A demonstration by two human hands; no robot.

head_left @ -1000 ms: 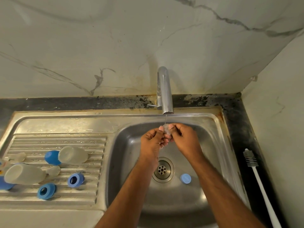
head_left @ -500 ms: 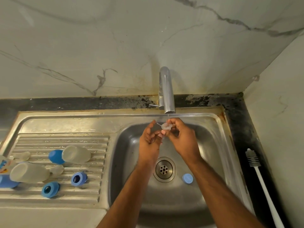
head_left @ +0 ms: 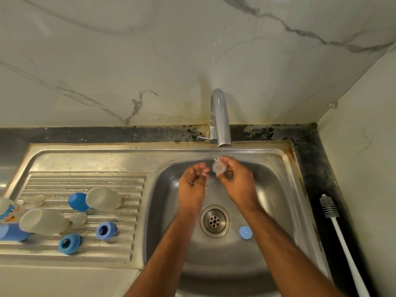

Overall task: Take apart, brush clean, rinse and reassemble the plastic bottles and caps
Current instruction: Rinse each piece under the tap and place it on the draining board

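Observation:
My right hand (head_left: pixel 236 181) pinches a small clear silicone teat (head_left: pixel 219 167) under a thin stream from the tap (head_left: pixel 220 118). My left hand (head_left: pixel 192 182) hovers just left of the teat with loosely curled fingers and holds nothing. A blue cap (head_left: pixel 245 232) lies in the sink basin (head_left: pixel 276 189) right of the drain (head_left: pixel 215 221). On the draining board (head_left: pixel 85 181) lie two clear bottles (head_left: pixel 104 198) (head_left: pixel 42 220), a blue dome cap (head_left: pixel 77 201), two blue collar rings (head_left: pixel 106 230) (head_left: pixel 69 243) and clear teats (head_left: pixel 78 218).
A white bottle brush (head_left: pixel 340 234) lies on the dark counter right of the sink. A bottle with a printed label and blue part (head_left: pixel 8 221) sits at the left edge. Marble walls close in behind and to the right.
My hands have drawn apart: the left hand let go of the teat and moved slightly left, while the right hand keeps it under the water.

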